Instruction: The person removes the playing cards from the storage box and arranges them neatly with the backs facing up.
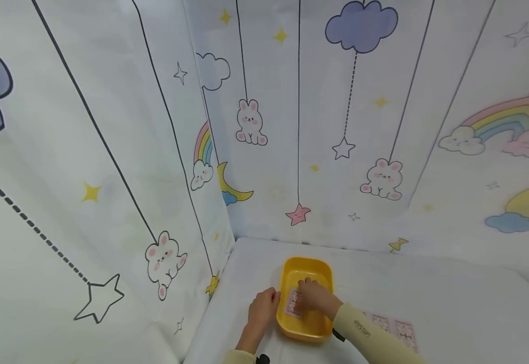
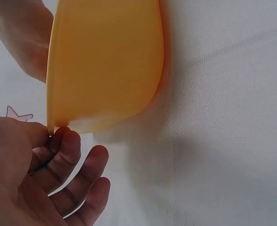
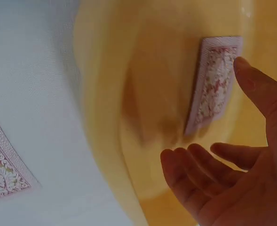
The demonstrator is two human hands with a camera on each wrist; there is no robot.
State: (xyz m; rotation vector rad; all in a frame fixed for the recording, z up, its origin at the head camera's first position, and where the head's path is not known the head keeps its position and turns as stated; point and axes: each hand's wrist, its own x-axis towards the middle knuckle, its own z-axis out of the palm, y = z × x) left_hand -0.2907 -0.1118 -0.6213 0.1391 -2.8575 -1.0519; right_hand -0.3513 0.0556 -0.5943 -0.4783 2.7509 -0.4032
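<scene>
A yellow plastic tub (image 1: 302, 335) stands on the white surface. Inside it lies a small pink-and-white patterned mat (image 3: 217, 87), like a miniature rug. My left hand (image 1: 262, 309) is at the tub's left side; in the left wrist view its thumb and index finger pinch the rim, while the other fingers curve loosely away. My right hand (image 1: 316, 297) reaches into the tub beside the mat. Seen from the right wrist, the thumb tip overlaps the mat's edge, and whether it touches cannot be told. The other fingers are relaxed and apart from the mat.
More patterned mats, one at the far right (image 1: 406, 334) and another beside it (image 1: 380, 322), lie on the white surface right of the tub, partly behind my right sleeve (image 1: 369, 333). White walls (image 1: 273, 167) printed with rabbits, stars and clouds rise at the left and back.
</scene>
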